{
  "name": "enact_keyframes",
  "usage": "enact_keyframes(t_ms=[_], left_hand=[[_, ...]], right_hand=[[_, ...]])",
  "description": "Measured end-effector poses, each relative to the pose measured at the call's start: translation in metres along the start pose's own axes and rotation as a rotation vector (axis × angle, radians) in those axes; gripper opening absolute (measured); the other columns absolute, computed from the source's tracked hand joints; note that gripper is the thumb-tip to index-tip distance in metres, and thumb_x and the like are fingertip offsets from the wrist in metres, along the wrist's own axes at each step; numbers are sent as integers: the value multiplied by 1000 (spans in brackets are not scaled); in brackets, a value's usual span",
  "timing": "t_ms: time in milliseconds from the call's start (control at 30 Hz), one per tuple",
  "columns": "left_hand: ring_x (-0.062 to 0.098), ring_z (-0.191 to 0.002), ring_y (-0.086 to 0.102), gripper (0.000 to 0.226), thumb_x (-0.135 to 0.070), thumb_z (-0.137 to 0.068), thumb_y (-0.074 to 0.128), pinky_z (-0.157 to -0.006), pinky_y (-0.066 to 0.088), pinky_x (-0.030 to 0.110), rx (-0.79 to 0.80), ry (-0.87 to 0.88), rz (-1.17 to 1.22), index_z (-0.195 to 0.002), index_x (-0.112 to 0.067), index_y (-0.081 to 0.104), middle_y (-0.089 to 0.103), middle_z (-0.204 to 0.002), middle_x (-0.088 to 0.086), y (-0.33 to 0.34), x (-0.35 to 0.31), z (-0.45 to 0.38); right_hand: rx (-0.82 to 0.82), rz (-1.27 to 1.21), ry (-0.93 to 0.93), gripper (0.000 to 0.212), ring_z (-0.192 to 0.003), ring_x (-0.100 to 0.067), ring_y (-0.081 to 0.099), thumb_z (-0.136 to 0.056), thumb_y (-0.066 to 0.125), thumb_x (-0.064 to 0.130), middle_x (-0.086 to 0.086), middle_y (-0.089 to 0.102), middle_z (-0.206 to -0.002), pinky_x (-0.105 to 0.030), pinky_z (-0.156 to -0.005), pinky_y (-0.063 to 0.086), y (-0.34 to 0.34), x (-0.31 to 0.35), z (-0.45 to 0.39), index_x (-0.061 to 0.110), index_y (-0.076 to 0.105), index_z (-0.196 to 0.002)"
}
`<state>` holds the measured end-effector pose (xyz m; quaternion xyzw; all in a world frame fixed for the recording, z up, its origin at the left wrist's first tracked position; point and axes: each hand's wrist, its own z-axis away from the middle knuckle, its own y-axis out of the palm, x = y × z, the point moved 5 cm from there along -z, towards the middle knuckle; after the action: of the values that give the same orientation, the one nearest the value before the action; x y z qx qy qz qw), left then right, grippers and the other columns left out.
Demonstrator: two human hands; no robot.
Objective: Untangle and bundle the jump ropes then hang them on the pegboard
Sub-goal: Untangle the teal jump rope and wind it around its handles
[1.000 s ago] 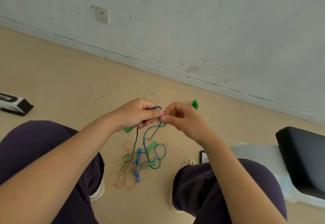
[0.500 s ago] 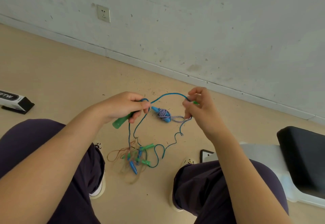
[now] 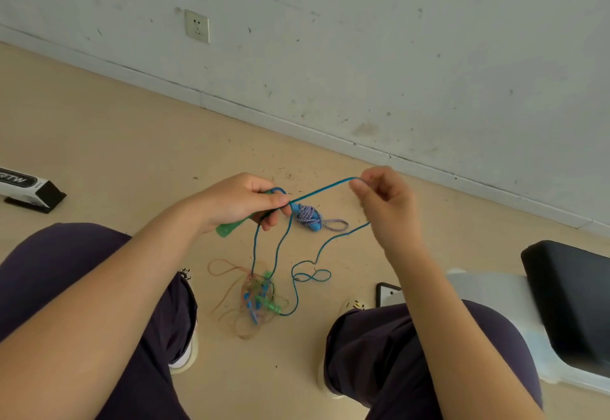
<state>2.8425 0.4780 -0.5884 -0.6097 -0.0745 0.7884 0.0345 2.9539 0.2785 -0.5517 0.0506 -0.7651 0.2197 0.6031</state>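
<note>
My left hand (image 3: 242,202) grips a green jump-rope handle (image 3: 231,226) together with the blue cord (image 3: 321,188). That cord runs taut up to my right hand (image 3: 384,202), which pinches it between thumb and fingertips. From both hands the cord hangs down to a tangled pile of ropes (image 3: 259,297) on the floor between my knees, with blue and green handles and thin orange cord. A bundled blue-and-white rope (image 3: 310,216) with a loop lies on the floor just beyond my left hand.
The beige floor (image 3: 115,142) meets a scuffed white wall (image 3: 363,56) with a socket (image 3: 197,26). A black-and-white box (image 3: 28,187) lies at far left. A black seat on a white base (image 3: 567,307) stands at right, near a small dark device (image 3: 388,292).
My hands have drawn apart, the right one moving right and up, stretching the blue cord between them. The bundled blue-and-white rope has come into view.
</note>
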Motion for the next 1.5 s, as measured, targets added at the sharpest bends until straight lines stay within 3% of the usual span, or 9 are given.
enact_keyframes(t_ms=[167,300,400,667,933,1000,1067,1267,1500], left_hand=[[14,-55,55,22,-19,-102,55,-68,51,28,-43,13,-131,-89,-8,68,58,-59,-1,-1,4,0],[11,-45,42,24,-21,-101,56,-52,43,22,37,57,-33,-93,0,66,52,-55,-5,18,2,-2],[12,-47,46,27,-23,-101,57,-52,41,21,61,76,16,-93,1,65,57,-60,-2,24,1,-3],[14,-66,63,22,-14,-103,52,-72,52,22,2,41,-59,-93,-9,71,67,-68,-3,10,6,-5],[13,-47,43,21,-21,-102,54,-50,40,22,38,94,-56,-93,-7,67,54,-60,-1,23,-1,-1],[12,-47,44,22,-22,-102,55,-49,38,22,40,94,-40,-91,-6,66,56,-61,-1,25,-2,-1],[14,-48,47,21,-21,-102,56,-50,40,23,51,75,0,-92,-6,68,58,-62,0,24,-2,-1],[17,-53,49,22,-20,-102,54,-58,46,26,-10,49,-78,-93,-9,71,54,-60,1,-3,-1,3],[13,-48,42,24,-25,-102,54,-49,40,23,106,48,-54,-99,-7,68,50,-59,-3,23,-4,5]], right_hand=[[84,-37,49,15,-53,-8,52,-89,71,10,8,61,-63,-23,-52,44,-1,-3,1,22,63,-85],[380,28,77,22,-57,-8,52,-81,79,14,-9,62,-72,-23,-53,45,30,-2,18,15,68,-99],[466,79,67,15,-68,-20,53,-82,79,12,-27,62,-81,-33,-66,47,46,2,27,14,66,-88],[35,-44,24,16,-50,-10,48,-91,65,3,-2,57,-66,-21,-53,42,6,7,7,15,57,-85],[428,36,46,24,-65,-19,53,-81,79,10,-21,65,-81,-35,-58,47,39,4,25,15,63,-98],[461,69,19,20,-62,-14,49,-82,78,7,-12,61,-69,-32,-58,43,46,3,27,16,61,-89],[402,100,-26,24,-57,-6,44,-83,76,6,10,54,-57,-22,-55,37,45,4,23,21,57,-80],[51,-44,13,20,-50,-13,49,-91,67,8,10,56,-57,-27,-54,43,-6,2,-3,22,55,-83],[472,47,59,15,-59,-10,49,-83,78,14,-4,57,-67,-22,-57,42,39,-1,22,16,66,-92]])
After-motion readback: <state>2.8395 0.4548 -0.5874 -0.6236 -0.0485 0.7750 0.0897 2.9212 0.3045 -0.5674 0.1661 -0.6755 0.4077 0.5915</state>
